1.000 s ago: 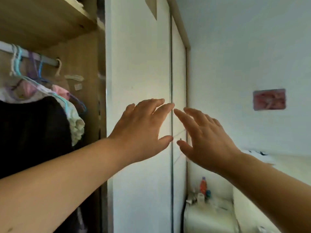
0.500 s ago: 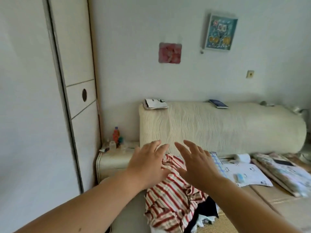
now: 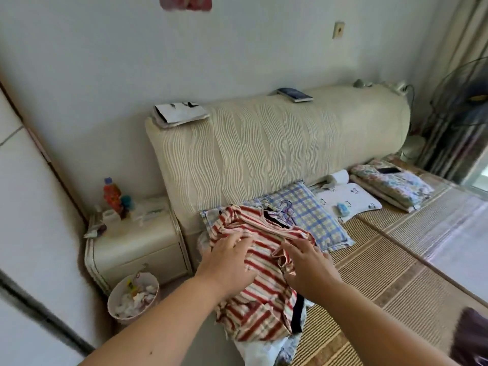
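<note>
Home bedroom: padded headboard [image 3: 277, 146], pillow [image 3: 303, 207], nightstand [image 3: 137, 241], wastebasket [image 3: 133, 294]

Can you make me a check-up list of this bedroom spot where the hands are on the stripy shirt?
Surface: woven bed mat, clothes piled at its left edge.
Job's things: red striped shirt on top of the pile, hangers at its collar.
Clutter: checked pillow, folded blanket with a phone, full waste bin.
Hands: left hand rests flat on the shirt; right hand touches it, grip unclear.
Cables: nothing seen.
Surroundings: padded headboard, nightstand with an orange bottle, standing fan.
</note>
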A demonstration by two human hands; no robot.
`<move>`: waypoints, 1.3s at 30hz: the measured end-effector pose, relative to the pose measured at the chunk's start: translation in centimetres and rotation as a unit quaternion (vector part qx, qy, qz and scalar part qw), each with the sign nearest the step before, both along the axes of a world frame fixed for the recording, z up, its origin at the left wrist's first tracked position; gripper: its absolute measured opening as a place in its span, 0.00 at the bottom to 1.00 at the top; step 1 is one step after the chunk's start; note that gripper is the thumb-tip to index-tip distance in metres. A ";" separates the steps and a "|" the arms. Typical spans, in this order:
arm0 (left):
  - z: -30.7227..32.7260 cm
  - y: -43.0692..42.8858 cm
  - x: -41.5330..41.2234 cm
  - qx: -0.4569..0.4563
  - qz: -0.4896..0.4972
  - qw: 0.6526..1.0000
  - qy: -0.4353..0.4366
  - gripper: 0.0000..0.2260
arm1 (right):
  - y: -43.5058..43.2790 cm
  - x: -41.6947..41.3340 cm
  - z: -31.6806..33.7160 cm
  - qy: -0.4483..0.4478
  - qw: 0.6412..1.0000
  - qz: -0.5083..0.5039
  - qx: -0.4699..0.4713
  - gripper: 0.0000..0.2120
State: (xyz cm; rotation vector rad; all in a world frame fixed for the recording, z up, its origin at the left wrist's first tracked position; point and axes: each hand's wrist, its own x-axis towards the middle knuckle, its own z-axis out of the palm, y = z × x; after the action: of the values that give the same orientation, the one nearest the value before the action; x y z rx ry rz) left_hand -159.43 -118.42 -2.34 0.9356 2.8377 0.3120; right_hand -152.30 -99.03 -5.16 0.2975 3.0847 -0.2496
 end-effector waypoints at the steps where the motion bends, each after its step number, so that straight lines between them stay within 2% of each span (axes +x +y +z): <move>1: -0.2 -0.3 -1.6 -0.012 -0.007 1.000 -0.006 0.33 | -0.3 -1.2 -0.6 -0.009 1.000 -0.014 -0.011 0.34; 8: -2.5 0.5 -11.7 -0.027 -0.056 0.997 -0.034 0.33 | 0.5 -9.3 -3.3 -0.029 0.991 -0.101 -0.081 0.34; 16: -5.6 8.6 -21.9 -0.036 -0.080 0.995 -0.057 0.32 | 8.3 -17.7 -6.6 -0.043 0.973 -0.183 -0.138 0.34; 25: -12.0 19.4 -33.1 -0.088 -0.070 0.988 -0.107 0.31 | 19.8 -27.6 -14.8 -0.104 0.947 -0.220 -0.210 0.34; 30: -16.6 24.0 -38.2 -0.113 -0.073 0.983 -0.125 0.30 | 24.7 -33.6 -20.0 -0.139 0.938 -0.216 -0.231 0.38; 35: -22.1 26.2 -42.2 -0.125 -0.068 0.983 -0.119 0.27 | 27.2 -39.3 -26.6 -0.165 0.926 -0.215 -0.263 0.41; 39: -26.6 25.8 -43.7 -0.160 -0.034 0.976 -0.144 0.30 | 28.1 -42.4 -31.6 -0.197 0.907 -0.235 -0.288 0.47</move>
State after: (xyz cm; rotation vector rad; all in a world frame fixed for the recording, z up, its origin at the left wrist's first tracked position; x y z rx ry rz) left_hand -203.10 -92.61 -28.94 0.8388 2.4861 -0.0196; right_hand -194.71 -70.89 -36.78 0.9160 2.3550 -0.9498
